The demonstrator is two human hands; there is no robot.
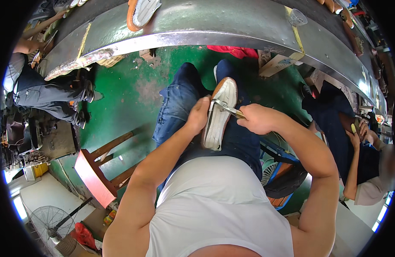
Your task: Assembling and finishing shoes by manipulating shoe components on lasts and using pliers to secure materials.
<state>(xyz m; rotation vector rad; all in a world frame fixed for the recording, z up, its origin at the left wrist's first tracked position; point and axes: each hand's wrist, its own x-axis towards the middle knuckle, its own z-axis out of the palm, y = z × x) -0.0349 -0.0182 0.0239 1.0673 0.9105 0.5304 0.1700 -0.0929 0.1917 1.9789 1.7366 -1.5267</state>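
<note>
At the centre of the frame a shoe (220, 113) lies sole-up along the person's lap, its white sole facing the camera and a tan-orange rim showing at its toe end, which points toward the top of the frame. The left hand (199, 115) has its grip closed around the shoe's left edge, thumb over the sole and fingers wrapped under the side. Just right of centre, the right hand (256, 119) is curled into a tight fist on the handles of metal pliers (228, 109), whose tip touches the sole near its upper part. Across the top of the frame curves a dark conveyor tabletop (214, 25) carrying another shoe (142, 12). A red wooden stool (99, 169) stands at the lower left.
</note>
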